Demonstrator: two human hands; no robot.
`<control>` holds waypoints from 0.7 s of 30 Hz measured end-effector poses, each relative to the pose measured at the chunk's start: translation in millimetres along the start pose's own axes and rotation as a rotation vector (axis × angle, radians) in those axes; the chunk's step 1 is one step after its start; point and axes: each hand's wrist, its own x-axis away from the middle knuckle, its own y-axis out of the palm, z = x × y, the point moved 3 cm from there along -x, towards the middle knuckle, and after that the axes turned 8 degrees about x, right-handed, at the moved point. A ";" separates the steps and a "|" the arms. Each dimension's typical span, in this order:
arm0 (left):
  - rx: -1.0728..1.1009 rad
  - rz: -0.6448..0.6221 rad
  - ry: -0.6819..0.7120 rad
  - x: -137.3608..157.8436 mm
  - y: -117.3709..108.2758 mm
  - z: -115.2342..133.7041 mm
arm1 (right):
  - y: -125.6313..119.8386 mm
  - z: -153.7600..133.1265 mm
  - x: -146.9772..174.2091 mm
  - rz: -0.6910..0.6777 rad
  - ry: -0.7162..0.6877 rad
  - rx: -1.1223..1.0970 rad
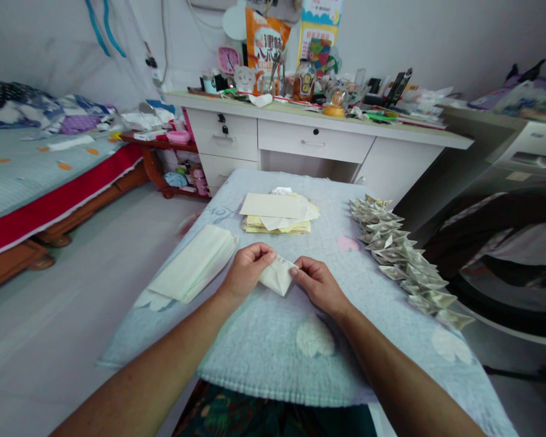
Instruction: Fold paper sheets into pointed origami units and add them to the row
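Note:
Between my two hands is a folded piece of pale paper (277,277), its lower side pointed. My left hand (250,267) pinches its left end between thumb and fingers. At its right end, my right hand (316,282) pinches the edge in the same way. Left of my hands lies a stack of pale paper sheets (193,264). Beyond them sits a pile of yellowish papers (277,226) with a cream card (270,205) on top. Rows of folded paper pieces with pointed ends (404,255) stand along the table's right side.
A light blue cloth (264,364) covers the table. Behind it stands a white desk (313,136) crowded with jars, a pink clock (228,59) and an orange bag (266,48). A bed (50,164) is at left, a washing machine (528,158) at right.

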 end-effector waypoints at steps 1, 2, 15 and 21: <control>0.002 -0.017 -0.010 -0.2 0.8 0.3 | -1.3 0.8 -0.3 0.015 0.006 -0.011; 0.005 -0.042 -0.025 -0.3 1.9 0.3 | -2.9 1.5 -0.6 0.035 0.013 -0.020; -0.159 -0.262 -0.058 5.4 13.9 -2.8 | -3.6 -2.7 -1.2 0.062 0.029 -0.103; -0.059 -0.207 -0.131 3.6 13.3 -7.3 | -6.3 6.2 -3.1 0.164 0.015 -0.088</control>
